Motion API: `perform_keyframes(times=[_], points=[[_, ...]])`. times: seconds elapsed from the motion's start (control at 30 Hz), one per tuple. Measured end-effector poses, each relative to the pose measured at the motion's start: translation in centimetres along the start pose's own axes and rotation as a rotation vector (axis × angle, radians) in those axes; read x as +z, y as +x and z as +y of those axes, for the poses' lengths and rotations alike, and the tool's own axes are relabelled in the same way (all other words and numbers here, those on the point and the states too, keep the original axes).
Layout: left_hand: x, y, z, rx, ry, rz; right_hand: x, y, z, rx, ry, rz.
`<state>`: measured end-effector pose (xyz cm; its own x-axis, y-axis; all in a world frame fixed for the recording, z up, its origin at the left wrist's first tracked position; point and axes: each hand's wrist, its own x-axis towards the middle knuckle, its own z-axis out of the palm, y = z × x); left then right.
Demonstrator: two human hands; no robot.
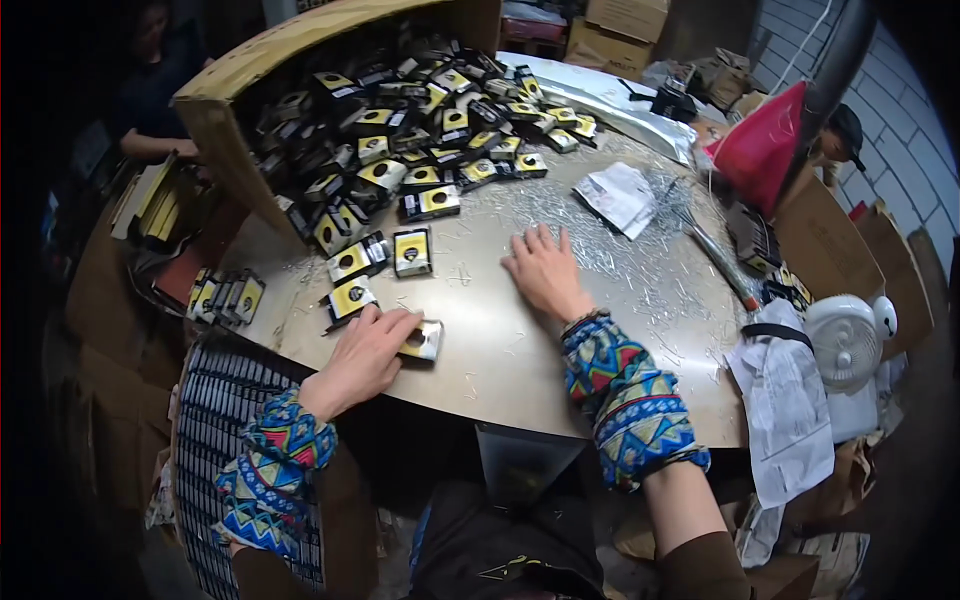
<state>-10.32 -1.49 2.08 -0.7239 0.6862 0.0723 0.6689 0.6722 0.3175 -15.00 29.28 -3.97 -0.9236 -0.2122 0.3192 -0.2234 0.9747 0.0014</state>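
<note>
My left hand (362, 358) is at the table's near edge, its fingers closed over a small yellow, white and black cardboard box (426, 342) with a round hole. The hand covers part of that box. My right hand (547, 272) rests palm down on the metal-topped table (490, 350), fingers apart and holding nothing. It is beside a spread of thin, shiny metal pieces (610, 245), too small to name exactly. Similar boxes lie just beyond my left hand, among them an upright-facing one (412, 252) and a tilted one (352, 298).
A large heap of such boxes (455, 118) fills the back left behind a cardboard wall (232, 150). Crumpled paper (617, 198) lies among the metal pieces. A white fan (843, 342) stands at right. A carton of packed boxes (215, 440) sits lower left. Two other people are nearby.
</note>
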Motion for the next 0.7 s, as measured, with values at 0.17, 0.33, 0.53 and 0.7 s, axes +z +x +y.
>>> perform_keyframes(times=[0.17, 0.33, 0.53, 0.7], points=[[0.4, 1.1, 0.7, 0.259, 0.206, 0.073, -2.3, -7.1, 1.3, 0.08, 0.091, -0.084], [2.3, 2.7, 4.5, -0.345, -0.052, 0.175, -4.4, -12.6, 2.7, -0.013, 0.354, -0.093], [2.4, 2.2, 5.2, -0.268, -0.025, 0.164, -5.8, -14.9, 2.9, 0.18, 0.433, 0.067], [2.9, -0.1, 4.8, -0.418, -1.166, 0.188, -4.0, -14.9, 3.6, 0.142, 0.371, 0.119]])
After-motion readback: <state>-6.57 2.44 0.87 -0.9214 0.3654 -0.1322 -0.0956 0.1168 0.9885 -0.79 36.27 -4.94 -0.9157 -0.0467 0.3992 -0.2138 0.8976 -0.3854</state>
